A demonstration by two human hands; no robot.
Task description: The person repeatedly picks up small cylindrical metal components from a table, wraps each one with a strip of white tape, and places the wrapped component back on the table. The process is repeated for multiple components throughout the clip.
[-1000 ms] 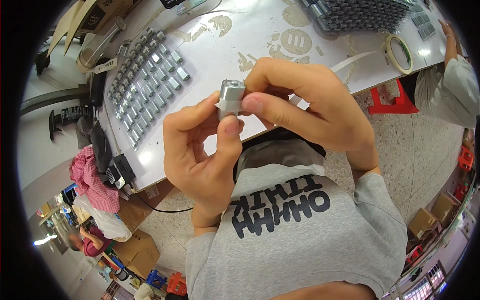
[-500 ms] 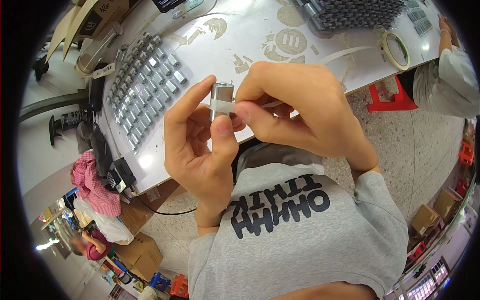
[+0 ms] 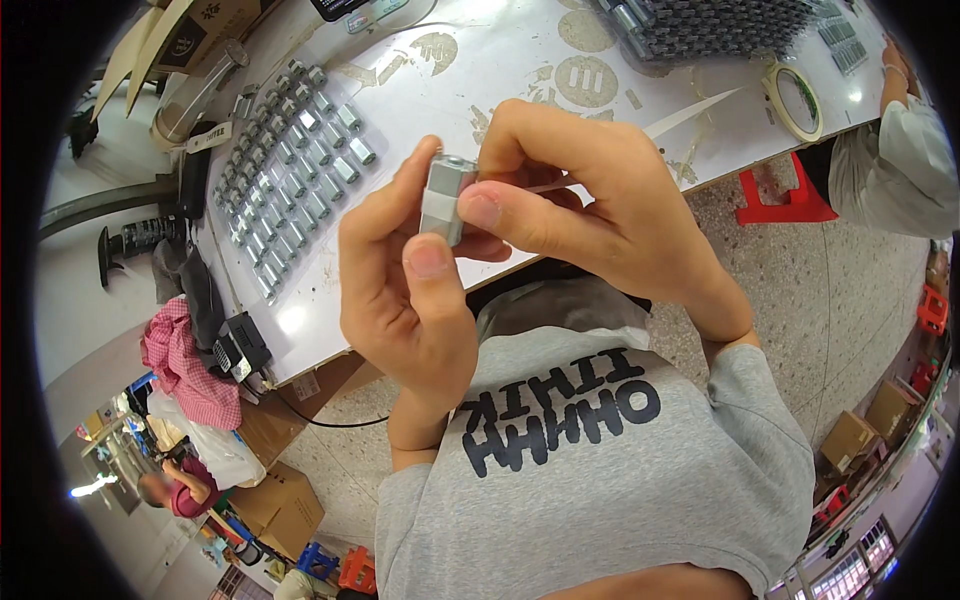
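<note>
A small silver cylindrical motor point(image 3: 447, 178) with flattened sides stands nearly upright between the fingers and thumb of my left hand point(image 3: 400, 300). A pale band of masking tape point(image 3: 437, 209) goes across its middle. My right hand point(image 3: 610, 215) is closed, its thumb pressing at the motor's right side where the tape runs under it. Part of a thin strip shows between the right fingers. Beyond the right knuckles a pale tape strip point(image 3: 692, 112) sticks out over the table; whether both are one piece is hidden by the hand.
Rows of similar silver motors point(image 3: 290, 185) stand on the white table point(image 3: 400, 105) at left. A dense batch of motors point(image 3: 710, 28) lies at the far right, near a tape roll point(image 3: 793, 103). Beside the table's right edge are a red stool point(image 3: 785, 195) and another person's arm point(image 3: 893, 70).
The motor has been turned and tilted in my left hand, showing a flatter side with tape across it. My right thumb has shifted slightly left onto the motor's edge.
</note>
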